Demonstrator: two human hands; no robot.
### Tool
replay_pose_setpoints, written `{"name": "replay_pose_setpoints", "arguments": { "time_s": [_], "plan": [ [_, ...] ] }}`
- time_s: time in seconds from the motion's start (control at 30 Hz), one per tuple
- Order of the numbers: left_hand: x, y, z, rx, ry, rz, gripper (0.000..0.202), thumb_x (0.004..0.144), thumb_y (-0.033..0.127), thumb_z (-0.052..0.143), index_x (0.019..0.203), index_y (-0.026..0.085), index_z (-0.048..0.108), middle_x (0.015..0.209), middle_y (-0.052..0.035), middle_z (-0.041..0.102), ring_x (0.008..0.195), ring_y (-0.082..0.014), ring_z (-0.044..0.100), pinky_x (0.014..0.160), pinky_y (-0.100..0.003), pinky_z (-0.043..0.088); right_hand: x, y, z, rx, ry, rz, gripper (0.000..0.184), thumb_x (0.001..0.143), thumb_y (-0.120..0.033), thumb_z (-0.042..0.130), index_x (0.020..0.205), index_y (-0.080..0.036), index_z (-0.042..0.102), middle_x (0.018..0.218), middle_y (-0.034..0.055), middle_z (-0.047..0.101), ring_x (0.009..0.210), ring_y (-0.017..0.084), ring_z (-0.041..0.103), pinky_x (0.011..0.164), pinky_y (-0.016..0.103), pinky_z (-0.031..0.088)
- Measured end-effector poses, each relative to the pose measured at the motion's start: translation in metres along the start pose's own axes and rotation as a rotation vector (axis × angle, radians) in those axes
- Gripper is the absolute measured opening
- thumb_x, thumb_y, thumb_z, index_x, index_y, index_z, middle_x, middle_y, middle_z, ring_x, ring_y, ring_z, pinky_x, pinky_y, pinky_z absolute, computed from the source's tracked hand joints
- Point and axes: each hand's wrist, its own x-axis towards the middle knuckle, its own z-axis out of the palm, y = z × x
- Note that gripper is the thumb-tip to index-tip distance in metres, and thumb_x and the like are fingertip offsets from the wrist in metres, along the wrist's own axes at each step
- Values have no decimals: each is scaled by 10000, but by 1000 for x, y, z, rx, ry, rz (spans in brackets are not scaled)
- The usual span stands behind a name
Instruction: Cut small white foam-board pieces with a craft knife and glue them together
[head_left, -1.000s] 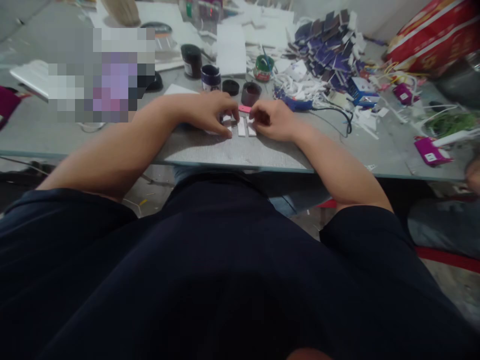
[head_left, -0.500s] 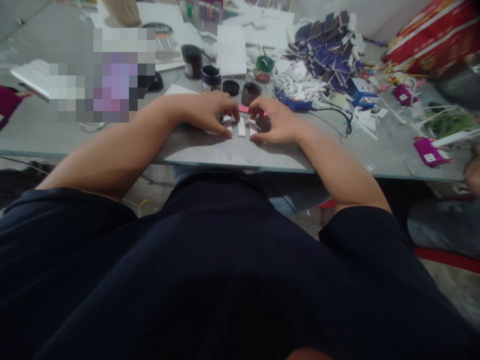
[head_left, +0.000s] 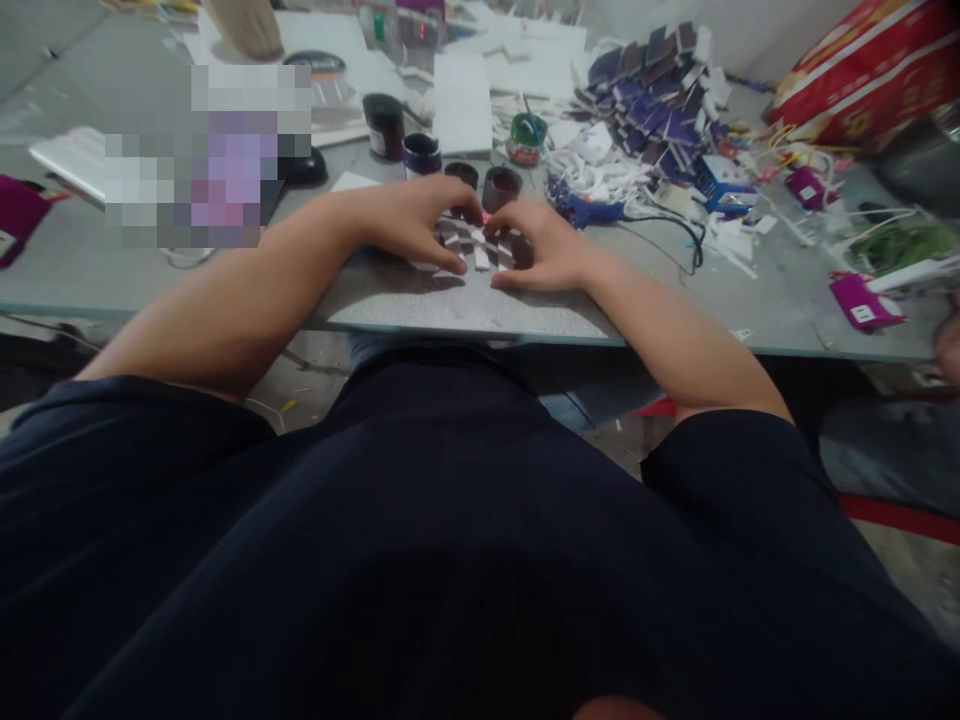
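My left hand (head_left: 416, 225) and my right hand (head_left: 544, 245) rest close together on the grey table (head_left: 360, 290), fingertips almost meeting. Between them lie a few small white strips (head_left: 480, 255), partly shaded by the fingers. The fingers of both hands curl down around the strips, with the thumbs near the table edge. A pink piece behind the strips is mostly hidden by my fingertips. Blur keeps me from seeing which strip each hand grips.
Small dark paint pots (head_left: 501, 185) and a green pot (head_left: 527, 135) stand just behind my hands. A blue glue gun (head_left: 589, 210) with a black cord lies to the right. A heap of purple and white pieces (head_left: 660, 90), a red bag (head_left: 870, 70) and white sheets (head_left: 461, 100) fill the back.
Both hands have closed in over the white strips, fingertips meeting above them; the pink piece is now nearly covered. The view shifted slightly.
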Motion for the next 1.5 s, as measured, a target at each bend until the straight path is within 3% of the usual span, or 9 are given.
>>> {"name": "replay_pose_setpoints", "arguments": {
  "time_s": [0.13,0.3,0.47,0.57,0.73,1.0,1.2,1.37,1.5],
  "plan": [
    [-1,0,-4,26,-36,20,1279,765,1182,571,1865,540,692,1314,0,931,1693,-483,471,1431,-707,378,2,-5,0,-45,-16,23,690,818,-797,1120,1301,-401,827,1353,109,890,1410,508,794,1278,765,650],
    [0,4,-1,4,-27,-34,1279,740,1204,541,1791,512,770,1254,-9,928,1595,-473,523,1367,-710,408,-2,-13,-5,-114,-77,18,617,962,-702,1007,1425,-369,773,1497,128,845,1441,480,783,1351,754,633],
    [3,10,3,23,-53,-56,1207,756,1165,478,1726,534,821,1318,-6,937,1583,-475,515,1337,-741,394,-1,-11,-3,-99,-81,-10,608,963,-610,1022,1459,-381,757,1517,129,824,1454,487,778,1345,749,635],
    [3,9,3,22,-32,-52,1139,822,1078,531,1774,506,785,1407,0,938,1520,-464,569,1306,-740,430,0,-7,-1,-113,-95,-11,605,976,-628,1004,1462,-364,758,1506,133,835,1439,483,781,1340,744,631],
    [2,1,6,-2,19,-42,1155,795,1119,661,1756,489,774,1210,13,921,1395,-414,613,1235,-661,519,1,-9,-1,-105,-87,24,641,934,-645,1057,1432,-361,770,1469,128,849,1399,485,779,1285,732,662],
    [-1,-1,6,-24,58,-16,1090,821,899,855,1677,227,805,1467,-120,902,1267,-364,729,1169,-546,620,-1,-20,-6,-4,-66,69,623,830,-568,1131,1307,-386,774,1423,109,853,1449,522,761,1257,761,675],
    [5,-26,14,-9,100,128,943,952,878,821,1706,313,790,1272,-34,902,1267,-322,674,1213,-514,593,-2,-20,-5,-21,-64,85,612,816,-563,1139,1269,-383,768,1389,92,857,1423,498,789,1241,725,680],
    [7,-21,12,15,61,135,1008,988,1032,687,1687,323,841,1502,-45,870,1332,-327,618,1289,-540,522,-1,-24,-8,-47,-59,92,534,870,-622,1087,1233,-366,792,1352,104,873,1409,467,789,1227,676,670],
    [6,-13,14,69,69,121,1069,1060,1090,540,1764,312,742,1628,-50,836,1325,-307,569,1243,-541,520,-2,-23,-14,-79,-41,116,381,961,-639,1024,1093,-361,800,1222,110,893,1352,439,799,1190,634,663]
  ]
}}
